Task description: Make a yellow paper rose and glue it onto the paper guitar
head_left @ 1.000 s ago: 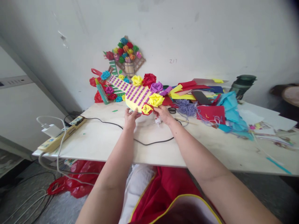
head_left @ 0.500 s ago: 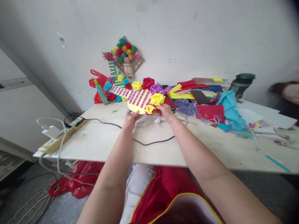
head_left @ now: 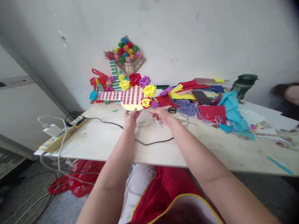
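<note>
My left hand point(head_left: 131, 119) grips the lower edge of a guitar-shaped paper craft point(head_left: 130, 96), yellow with purple strips. Red, purple and yellow paper flowers line its right side, and a blue one sits at the tip of its neck. The craft is held up over the table with the neck pointing left. Just right of it is my right hand point(head_left: 161, 115), off the craft, its fingers curled together over a small white object point(head_left: 158, 122) that they partly cover. Black scissors point(head_left: 172, 110) lie beside that hand.
A black cable point(head_left: 151, 143) crosses the white table point(head_left: 149, 155). At left is a power strip point(head_left: 63, 133). Purple yarn point(head_left: 185, 107), coloured paper, a phone point(head_left: 201, 97) and a green bottle point(head_left: 244, 85) lie or stand at right. A flower craft point(head_left: 129, 56) rests against the wall.
The guitar craft has turned so its neck is nearly level and has shifted left. My right hand has let go of it and moved slightly down.
</note>
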{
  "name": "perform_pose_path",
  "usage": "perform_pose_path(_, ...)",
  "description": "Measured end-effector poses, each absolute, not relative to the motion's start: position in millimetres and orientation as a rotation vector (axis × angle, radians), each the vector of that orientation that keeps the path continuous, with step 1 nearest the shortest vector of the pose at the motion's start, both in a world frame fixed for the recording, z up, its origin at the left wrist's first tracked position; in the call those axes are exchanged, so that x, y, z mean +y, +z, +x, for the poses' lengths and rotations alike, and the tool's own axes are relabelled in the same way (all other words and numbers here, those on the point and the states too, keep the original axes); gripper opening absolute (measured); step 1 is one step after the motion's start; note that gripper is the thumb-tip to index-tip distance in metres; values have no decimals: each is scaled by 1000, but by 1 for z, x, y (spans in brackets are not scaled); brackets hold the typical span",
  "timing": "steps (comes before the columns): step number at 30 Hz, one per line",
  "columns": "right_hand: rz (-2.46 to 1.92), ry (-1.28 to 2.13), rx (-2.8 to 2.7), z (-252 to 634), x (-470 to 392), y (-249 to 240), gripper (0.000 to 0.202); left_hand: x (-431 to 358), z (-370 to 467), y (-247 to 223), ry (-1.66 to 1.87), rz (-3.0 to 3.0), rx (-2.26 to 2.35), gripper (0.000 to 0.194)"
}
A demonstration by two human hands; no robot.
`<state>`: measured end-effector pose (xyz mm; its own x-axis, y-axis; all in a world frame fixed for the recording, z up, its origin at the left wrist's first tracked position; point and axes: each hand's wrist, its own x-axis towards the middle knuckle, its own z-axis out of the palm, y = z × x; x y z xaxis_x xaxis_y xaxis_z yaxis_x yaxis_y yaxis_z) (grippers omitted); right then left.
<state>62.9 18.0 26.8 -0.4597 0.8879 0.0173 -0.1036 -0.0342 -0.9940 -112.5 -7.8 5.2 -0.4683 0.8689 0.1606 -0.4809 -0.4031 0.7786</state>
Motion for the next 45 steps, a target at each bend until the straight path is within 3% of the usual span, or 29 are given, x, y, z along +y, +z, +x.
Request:
perform_pose_path(11,-770,1780,-1247,32,-5,29,24,-10,-85,2,1942,751,820,56)
perform_pose_path(21,-1044,1505,-1297,36,-13,38,18,-8,-88,3,1968,722,813,54)
perform_pose_path(26,-950,1428,-979,37,-1,36,26,-6,-97,2,1992,623,852,44)
perform_pose_path(31,-825,1328,-730,44,14,36,12,-6,-101,2,2012,595,840,40)
perform_pose_path(35,-767,1289,-927,49,13,38,69,-8,-101,2,2009,610,833,40)
perform_pose_path(38,-752,1268,-1115,46,11,35,82,-8,-100,3,1997,631,853,41)
perform_pose_path(41,-790,1320,-1235,44,12,29,58,-8,-98,3,1980,672,867,42)
perform_pose_path(44,-870,1344,-1264,45,14,26,6,-7,-99,2,1976,691,882,42)
perform_pose_path(45,-863,1344,-1245,46,15,26,10,-6,-100,2,1980,692,883,41)
